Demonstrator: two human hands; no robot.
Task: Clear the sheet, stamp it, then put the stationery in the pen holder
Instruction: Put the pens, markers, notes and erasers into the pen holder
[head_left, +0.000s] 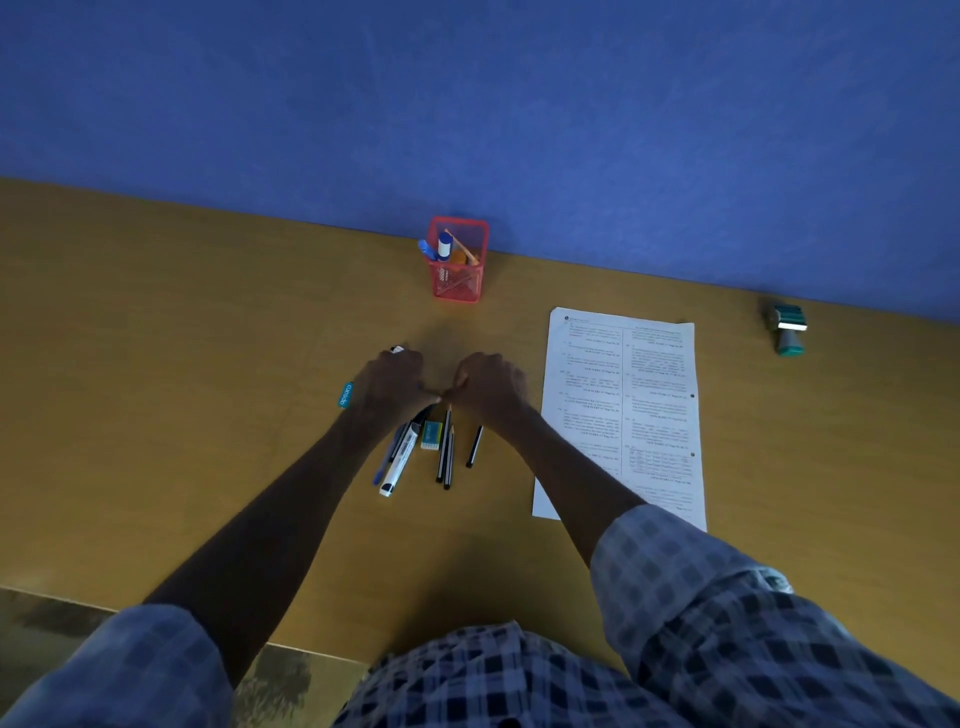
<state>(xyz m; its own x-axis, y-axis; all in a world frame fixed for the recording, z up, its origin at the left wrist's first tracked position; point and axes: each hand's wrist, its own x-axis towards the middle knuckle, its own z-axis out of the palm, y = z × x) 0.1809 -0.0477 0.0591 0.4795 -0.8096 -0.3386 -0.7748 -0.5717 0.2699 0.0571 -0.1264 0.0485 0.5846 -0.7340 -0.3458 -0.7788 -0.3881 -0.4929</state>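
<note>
The sheet (621, 415) lay bare on the desk (156, 415), nothing resting on it, and the stamp (788, 330) lay on its side well off to its right near the blue wall (467, 104). Whether the sheet bore a stamp mark could not be told. Both hands were down over a loose pile of stationery just left of the sheet: a marker (400, 462), a blue pen (385, 462) beside it, an eraser (431, 435), two pencils (445, 457) and a third, shorter one (474, 447). The left hand (392, 382) was curled over the far ends of the marker and pen, and a teal object (345, 395) showed at its outer edge; whether it actually gripped any of these could not be told. The right hand (491, 387) was curled too, its thumb and fingers meeting the left hand's at the pencil tips, seemingly pinching one, though that was not certain. The step in hand looked like gathering the pile. The red holder (458, 262), already holding a few items, stood upright beyond the hands against the wall. The next move would call for bunching the long pieces into one firm grip, lifting them clear, and dropping them upright into the narrow mouth without tipping it.
</note>
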